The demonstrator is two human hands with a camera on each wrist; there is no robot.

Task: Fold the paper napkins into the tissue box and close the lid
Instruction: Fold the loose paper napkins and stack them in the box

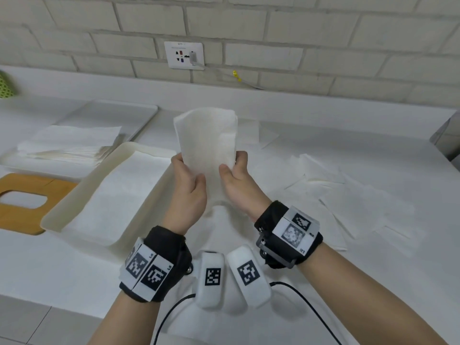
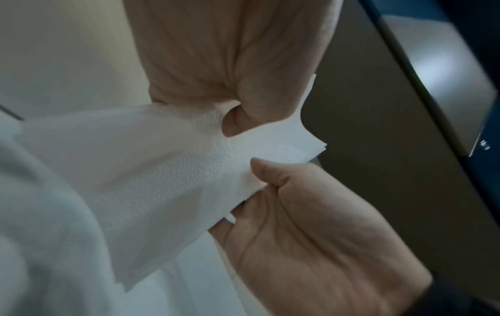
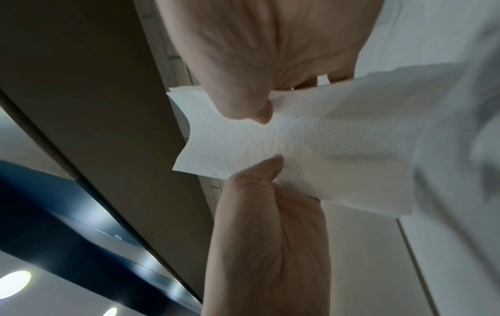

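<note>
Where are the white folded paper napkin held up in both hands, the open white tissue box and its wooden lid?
white folded paper napkin (image 1: 206, 135): head view, upper middle.
open white tissue box (image 1: 146, 149): head view, far rim.
wooden lid (image 1: 57, 189): head view, right frame.

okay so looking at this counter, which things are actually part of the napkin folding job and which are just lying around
Part of the job:
folded napkin, held up by left hand and right hand
tissue box, open
wooden lid, off the box
napkin stack
loose napkins

Just lying about:
wall socket
green object
black cable
</note>
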